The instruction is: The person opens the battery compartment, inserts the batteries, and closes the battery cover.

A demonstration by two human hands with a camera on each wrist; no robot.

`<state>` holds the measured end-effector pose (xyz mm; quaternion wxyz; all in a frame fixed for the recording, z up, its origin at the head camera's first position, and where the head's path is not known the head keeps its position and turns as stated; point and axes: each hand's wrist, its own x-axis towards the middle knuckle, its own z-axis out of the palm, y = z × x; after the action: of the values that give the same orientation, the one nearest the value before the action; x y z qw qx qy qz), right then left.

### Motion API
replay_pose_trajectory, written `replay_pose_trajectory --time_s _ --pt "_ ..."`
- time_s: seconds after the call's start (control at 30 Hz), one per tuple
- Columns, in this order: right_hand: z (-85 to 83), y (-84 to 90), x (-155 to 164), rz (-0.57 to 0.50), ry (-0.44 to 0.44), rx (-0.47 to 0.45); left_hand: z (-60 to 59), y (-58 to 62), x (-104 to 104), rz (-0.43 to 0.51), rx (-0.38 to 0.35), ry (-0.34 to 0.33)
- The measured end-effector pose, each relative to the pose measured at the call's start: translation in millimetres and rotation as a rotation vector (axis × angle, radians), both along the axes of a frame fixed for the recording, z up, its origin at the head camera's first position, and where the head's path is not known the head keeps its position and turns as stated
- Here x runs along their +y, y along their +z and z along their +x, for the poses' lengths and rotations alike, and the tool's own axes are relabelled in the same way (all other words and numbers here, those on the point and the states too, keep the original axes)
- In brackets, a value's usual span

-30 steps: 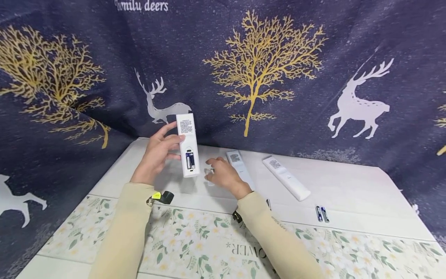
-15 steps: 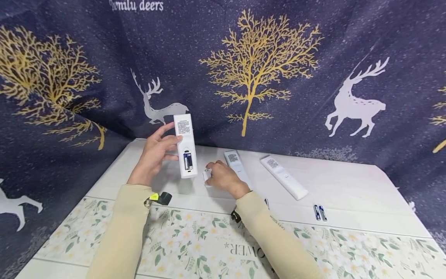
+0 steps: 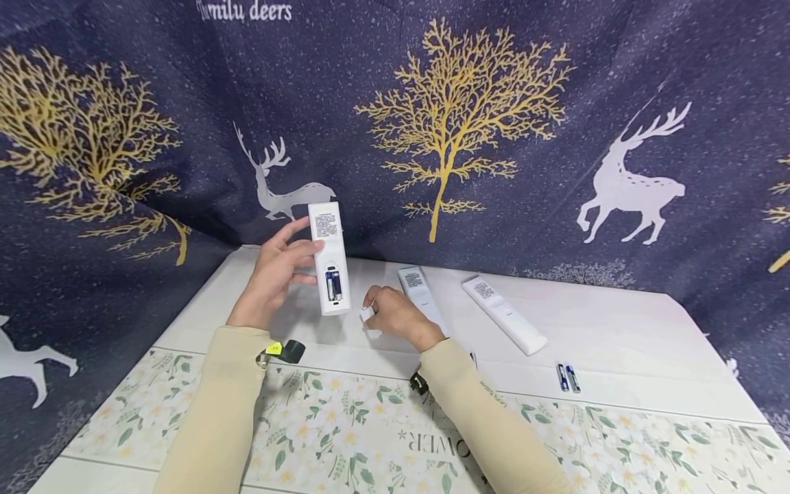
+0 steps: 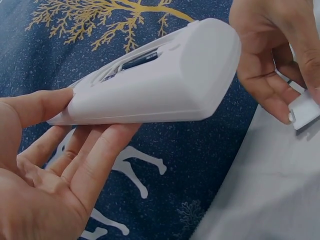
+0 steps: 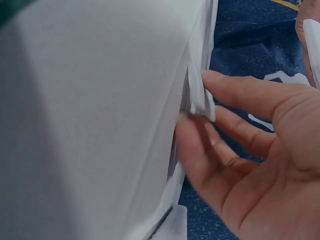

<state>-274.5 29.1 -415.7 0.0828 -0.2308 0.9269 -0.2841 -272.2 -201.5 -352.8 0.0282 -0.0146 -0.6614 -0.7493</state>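
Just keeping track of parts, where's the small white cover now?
The small white cover is pinched in the right hand, just below the head view's centre, right of the remote the left hand holds.

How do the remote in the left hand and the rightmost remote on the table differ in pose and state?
The held remote is raised in the left hand; the rightmost remote lies on the table. The held remote's back shows two exposed batteries; the rightmost remote's back shows none. Both are white, with fine print.
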Motion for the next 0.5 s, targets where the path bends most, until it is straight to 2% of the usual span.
replay_pose_trajectory --time_s 0.3,0.5 --pt "1.2 2.1 -0.6 -0.106 0.015 -0.063 1.3 0.6 -0.3 0.015 0.008 0.012" --pt "0.8 10.0 4.6 -0.257 0.015 -0.124 1.0 0.7 -2.4 0.010 0.011 0.028"
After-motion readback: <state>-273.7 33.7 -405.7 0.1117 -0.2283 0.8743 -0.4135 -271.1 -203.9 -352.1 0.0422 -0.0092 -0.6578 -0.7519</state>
